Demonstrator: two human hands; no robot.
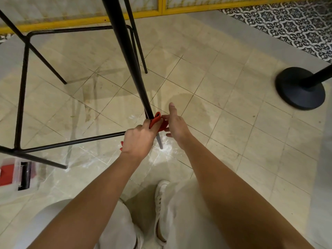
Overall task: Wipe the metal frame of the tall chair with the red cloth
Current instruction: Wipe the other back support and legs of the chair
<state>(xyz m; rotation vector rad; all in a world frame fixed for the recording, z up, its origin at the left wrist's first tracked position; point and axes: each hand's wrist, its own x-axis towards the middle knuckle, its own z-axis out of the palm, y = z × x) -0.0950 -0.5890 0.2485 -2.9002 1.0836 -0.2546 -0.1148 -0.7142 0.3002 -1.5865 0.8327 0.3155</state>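
The tall chair's black metal frame (124,44) rises from the tiled floor, with a footrest bar (71,141) running left from the near leg. The red cloth (156,120) is wrapped around that near leg low down, close to the footrest joint. My left hand (139,141) grips the cloth around the leg. My right hand (175,123) is on the cloth's right side, fingers mostly straight, thumb raised, fingertips touching the red fabric. The leg's foot shows just below the hands.
A black round stanchion base (300,88) stands at the right. A red-and-clear box (14,174) lies on the floor at the left. A yellow-framed partition (161,11) runs along the back. My legs and a white shoe (160,209) are below the hands.
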